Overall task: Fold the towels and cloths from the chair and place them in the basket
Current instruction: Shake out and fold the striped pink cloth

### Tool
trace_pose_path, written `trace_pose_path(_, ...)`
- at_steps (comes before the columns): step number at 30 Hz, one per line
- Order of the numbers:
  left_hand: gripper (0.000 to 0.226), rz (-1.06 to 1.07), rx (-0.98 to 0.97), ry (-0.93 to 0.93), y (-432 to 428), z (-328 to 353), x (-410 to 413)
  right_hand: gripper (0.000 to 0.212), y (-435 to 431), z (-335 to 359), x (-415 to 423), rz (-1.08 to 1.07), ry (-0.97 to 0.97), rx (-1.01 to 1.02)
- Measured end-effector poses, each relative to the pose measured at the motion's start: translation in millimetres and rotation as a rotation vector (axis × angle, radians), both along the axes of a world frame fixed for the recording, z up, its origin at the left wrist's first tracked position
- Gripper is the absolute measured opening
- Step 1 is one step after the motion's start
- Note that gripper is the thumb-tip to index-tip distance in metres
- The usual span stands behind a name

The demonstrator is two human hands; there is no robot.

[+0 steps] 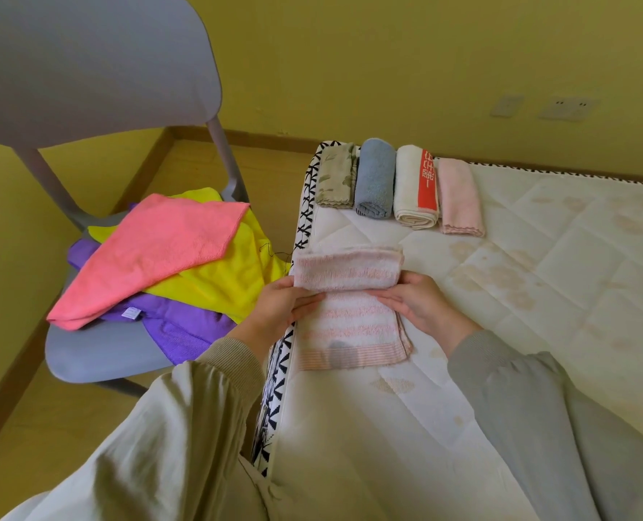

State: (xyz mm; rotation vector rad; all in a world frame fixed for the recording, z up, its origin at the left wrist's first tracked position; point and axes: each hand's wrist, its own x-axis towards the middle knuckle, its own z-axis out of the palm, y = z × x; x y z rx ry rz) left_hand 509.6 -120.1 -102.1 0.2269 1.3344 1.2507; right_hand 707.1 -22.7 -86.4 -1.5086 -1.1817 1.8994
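- Our left hand (282, 306) and right hand (421, 306) each pinch the towel (350, 314), grip clamped, keeping the fold square.
- The bed (538, 257) backs it flat.

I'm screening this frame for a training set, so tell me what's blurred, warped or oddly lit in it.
Head view: soft, even light with a yellow cast and no glare; the chair back looms large and soft; the wall sockets are smeared; the mattress edge bows from the wide lens; the striped towel is sharp.
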Motion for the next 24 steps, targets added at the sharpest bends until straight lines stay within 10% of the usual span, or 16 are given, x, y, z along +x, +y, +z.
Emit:
trace_pose_path(6, 0.021, 0.082, -0.059, -0.02, -8, -5, 1, 0.022, -5, -11, 9, -0.24, 0.164, -0.157)
trace_pose_path(10, 0.01, 0.05, -0.113, 0.352, -14, -9, 5, 0.015, -16, -14, 13, -0.197, -0.019, -0.004)
trace_pose_path(24, 0.068, -0.2, -0.21, 0.558, -41, -1, 22, 0.005, -39, -8, 21, -0.017, -0.345, -0.002)
